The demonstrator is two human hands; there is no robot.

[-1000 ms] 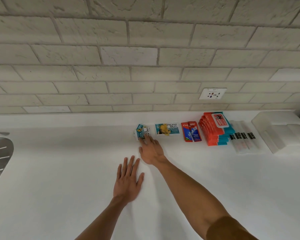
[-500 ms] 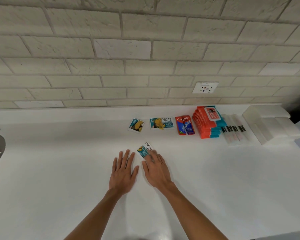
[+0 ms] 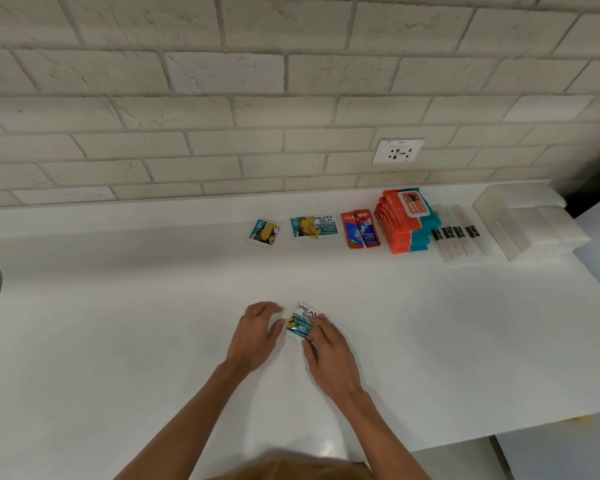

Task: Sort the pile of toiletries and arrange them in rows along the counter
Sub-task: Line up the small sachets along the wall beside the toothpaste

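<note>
Your right hand [image 3: 328, 351] grips the Cream Silk sachet [image 3: 303, 320] in its fingers. Your left hand [image 3: 257, 332] lies just beside it on the tabletop [image 3: 118, 341], fingers loosely curled, holding nothing.

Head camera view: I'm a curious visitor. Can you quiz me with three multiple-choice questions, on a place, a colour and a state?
1. Where is the loose sachet? A) between the left hand and right hand on the counter; B) leaning on the wall; C) on the floor.
2. The wipes packs are: A) all white; B) orange and teal; C) yellow and black.
3. The right hand is: A) raised and empty; B) gripping a cup; C) touching the loose sachet.
Answers: A, it lies flat between them; B, the stack shows those colours; C, its fingers cover the sachet's edge.
</note>
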